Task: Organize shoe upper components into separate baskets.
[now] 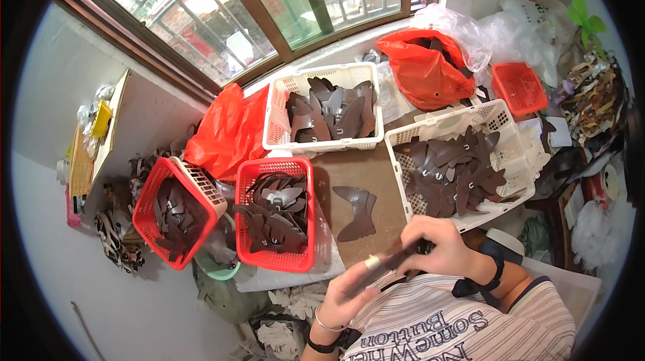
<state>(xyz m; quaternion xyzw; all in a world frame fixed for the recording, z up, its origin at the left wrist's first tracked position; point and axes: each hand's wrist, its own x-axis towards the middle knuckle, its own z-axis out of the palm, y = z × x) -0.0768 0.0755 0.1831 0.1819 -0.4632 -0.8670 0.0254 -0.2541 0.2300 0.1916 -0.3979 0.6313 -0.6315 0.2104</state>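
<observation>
Close to my body, my left hand (344,299) and my right hand (438,245) hold a dark brown leather piece (388,267) between them. It is seen nearly edge-on, so its full outline is hidden. Something pale wraps a finger of my left hand. The right fingers are closed round the far end of the piece. Ahead of them, a flat brown leather cut-out (356,213) with a scalloped end lies on the brown tabletop (326,176). To the right, a white basket (395,166) holds many similar pieces, some with metal buckles.
A second white basket (324,145) of leather pieces stands at the back. Two red baskets, one upright (310,227) and one tilted (142,220), hold more at left. Red bags (232,129) lie by the window, and a small red basket (519,85) stands at back right.
</observation>
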